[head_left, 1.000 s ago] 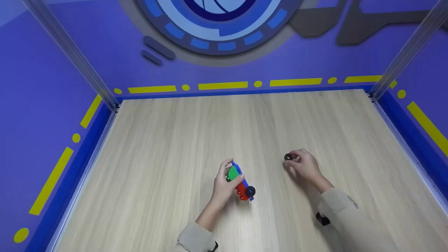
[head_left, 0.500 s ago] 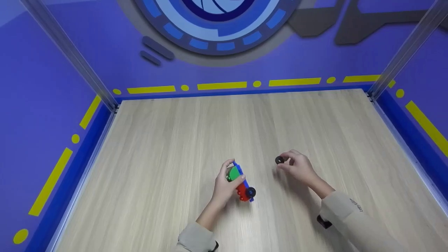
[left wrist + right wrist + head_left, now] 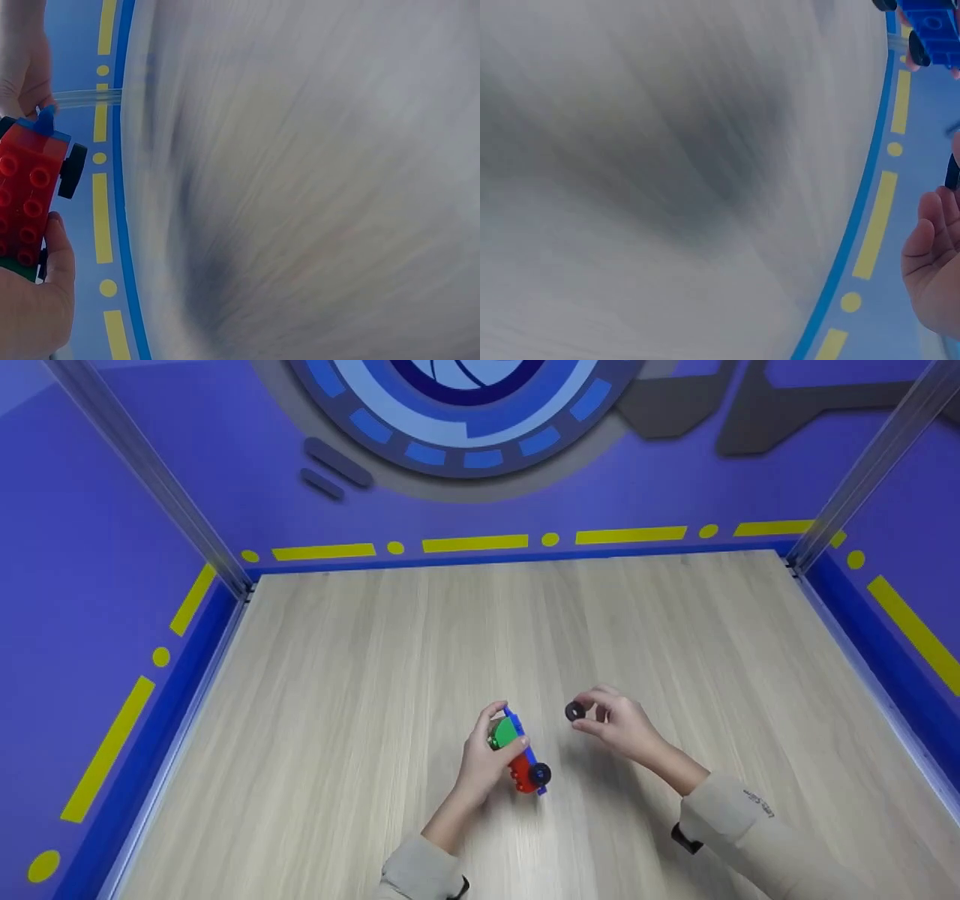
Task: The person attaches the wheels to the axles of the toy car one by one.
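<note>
My left hand [image 3: 484, 757] grips a toy car built of bricks [image 3: 519, 761], with a red body, a green part and a blue base. A black wheel [image 3: 540, 774] sits on its near end. In the left wrist view the red studded bricks [image 3: 30, 187] face the camera, and a black wheel [image 3: 72, 171] sticks out at the side. To the right, my right hand [image 3: 622, 726] pinches a loose black tyre [image 3: 575, 711] between thumb and fingertips, a short way from the car. The right wrist view catches the car's blue underside [image 3: 932, 30] and the tyre's edge [image 3: 952, 172].
A light wood-grain tabletop [image 3: 390, 660] lies under both hands. Blue-purple panels [image 3: 225, 450] with yellow marks wall it in at the back and both sides. Metal posts [image 3: 157, 472] stand at the back corners.
My right hand has moved left with the tyre, closer to the car. The left hand and the car have hardly moved.
</note>
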Demonstrator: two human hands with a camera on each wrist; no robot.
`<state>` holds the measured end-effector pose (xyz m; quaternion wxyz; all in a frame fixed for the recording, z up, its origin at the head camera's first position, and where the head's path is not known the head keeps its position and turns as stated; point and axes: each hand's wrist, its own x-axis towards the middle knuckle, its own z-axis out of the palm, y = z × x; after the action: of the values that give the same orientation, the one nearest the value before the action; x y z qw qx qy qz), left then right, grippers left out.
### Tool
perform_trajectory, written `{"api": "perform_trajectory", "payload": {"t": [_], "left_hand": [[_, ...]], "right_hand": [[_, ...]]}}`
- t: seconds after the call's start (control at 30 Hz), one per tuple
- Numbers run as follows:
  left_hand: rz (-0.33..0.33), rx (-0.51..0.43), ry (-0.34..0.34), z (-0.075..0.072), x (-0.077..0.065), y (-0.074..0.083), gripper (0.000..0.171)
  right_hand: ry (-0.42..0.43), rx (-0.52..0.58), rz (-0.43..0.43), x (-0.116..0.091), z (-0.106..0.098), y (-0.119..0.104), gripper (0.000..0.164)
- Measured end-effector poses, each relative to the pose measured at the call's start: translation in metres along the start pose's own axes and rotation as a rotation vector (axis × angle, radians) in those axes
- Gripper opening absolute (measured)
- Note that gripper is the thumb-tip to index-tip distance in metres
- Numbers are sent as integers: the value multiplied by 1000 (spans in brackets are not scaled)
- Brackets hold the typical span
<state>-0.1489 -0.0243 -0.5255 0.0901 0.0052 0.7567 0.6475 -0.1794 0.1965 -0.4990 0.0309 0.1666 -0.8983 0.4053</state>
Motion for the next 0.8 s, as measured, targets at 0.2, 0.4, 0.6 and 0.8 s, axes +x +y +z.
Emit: {"api": "perform_trajectory", "payload": {"t": [0.2, 0.4, 0.6, 0.8], "left_hand": [[-9, 7, -6, 0, -1, 2, 57], [-6, 13, -19, 1, -2, 4, 57], [15, 14, -50, 2, -2, 4, 57], [21, 16, -74, 3, -2, 5, 59]], "right_hand": [[-11, -8, -50, 1, 1, -11, 23], [-23, 15, -110, 1, 3, -20, 25], [-40, 38, -153, 1, 6, -28, 25], [-47, 42, -205, 1, 10, -32, 26]]}}
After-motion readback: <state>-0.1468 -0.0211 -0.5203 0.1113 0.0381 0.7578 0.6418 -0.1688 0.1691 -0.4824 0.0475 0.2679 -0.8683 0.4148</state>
